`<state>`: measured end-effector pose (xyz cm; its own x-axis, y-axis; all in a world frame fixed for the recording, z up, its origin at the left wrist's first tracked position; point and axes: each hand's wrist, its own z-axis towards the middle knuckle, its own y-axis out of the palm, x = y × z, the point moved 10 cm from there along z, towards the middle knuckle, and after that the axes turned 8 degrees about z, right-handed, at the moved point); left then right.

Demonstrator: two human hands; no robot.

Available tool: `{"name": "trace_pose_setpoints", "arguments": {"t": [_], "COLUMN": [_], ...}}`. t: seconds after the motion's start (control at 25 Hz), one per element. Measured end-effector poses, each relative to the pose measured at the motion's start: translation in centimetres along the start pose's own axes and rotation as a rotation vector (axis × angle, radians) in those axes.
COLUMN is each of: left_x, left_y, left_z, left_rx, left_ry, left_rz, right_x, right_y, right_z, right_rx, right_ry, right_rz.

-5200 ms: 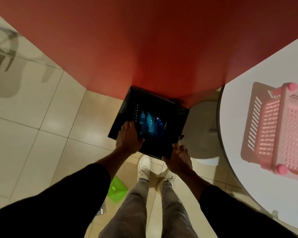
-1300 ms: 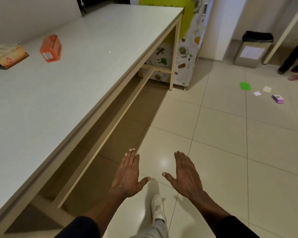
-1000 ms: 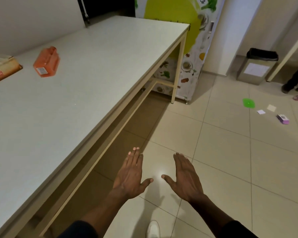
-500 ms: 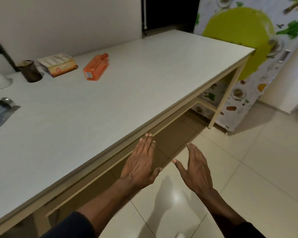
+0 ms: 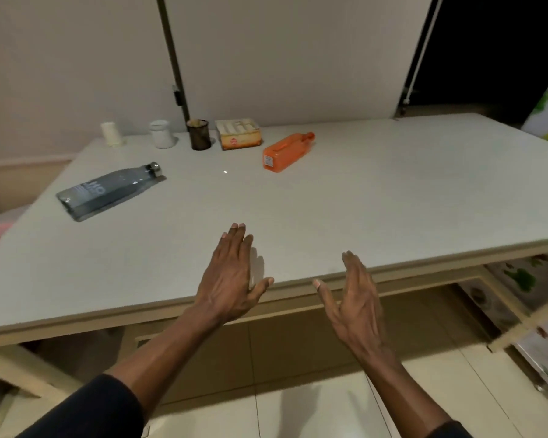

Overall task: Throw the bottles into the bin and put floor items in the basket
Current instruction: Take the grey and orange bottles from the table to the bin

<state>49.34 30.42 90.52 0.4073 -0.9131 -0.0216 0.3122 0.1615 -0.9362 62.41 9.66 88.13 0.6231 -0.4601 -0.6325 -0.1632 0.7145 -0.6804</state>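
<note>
Table: white top (image 5: pixel 393 197) spreads ahead of you, its near edge running just under both your hands.
Left hand: your left hand (image 5: pixel 231 279) is flat, fingers straight and together, hovering over the near edge with nothing in it.
Right hand: your right hand (image 5: pixel 355 298) is spread loose, thumb out, empty, just short of the table edge.
Orange bottle: the orange bottle (image 5: pixel 285 152) lies on its side well beyond your hands, ahead and between them, cap pointing away to the right.
Grey bottle: the grey bottle (image 5: pixel 108 192) lies on its side far ahead and left of your left hand, silver cap pointing right.
Back row: beyond both bottles, by the wall, stand a stack of paper cups (image 5: pixel 111 134), a white jar (image 5: pixel 161 134), a dark cup (image 5: pixel 199 134) and an orange box (image 5: pixel 239 134).
Floor: pale tiles (image 5: pixel 298 409) show beneath your forearms.
</note>
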Motion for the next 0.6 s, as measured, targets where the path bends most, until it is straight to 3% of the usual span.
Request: {"name": "trace_pose_setpoints", "arguments": {"t": [0.36,0.6], "left_x": [-9.9,-19.5], "left_y": [0.4,2.1], "left_z": [5.7,11.3], "left_rx": [0.018,-0.023], "left_ry": [-0.165,-0.202], "left_rz": [0.004,0.053], "right_x": [-6.0,-7.7], "right_y": [9.1,14.8], "right_z": [9.9,18.8], "right_rx": [-0.123,-0.107], "right_ry": [-0.085,-0.082], "right_rz": [0.022,-0.050]}}
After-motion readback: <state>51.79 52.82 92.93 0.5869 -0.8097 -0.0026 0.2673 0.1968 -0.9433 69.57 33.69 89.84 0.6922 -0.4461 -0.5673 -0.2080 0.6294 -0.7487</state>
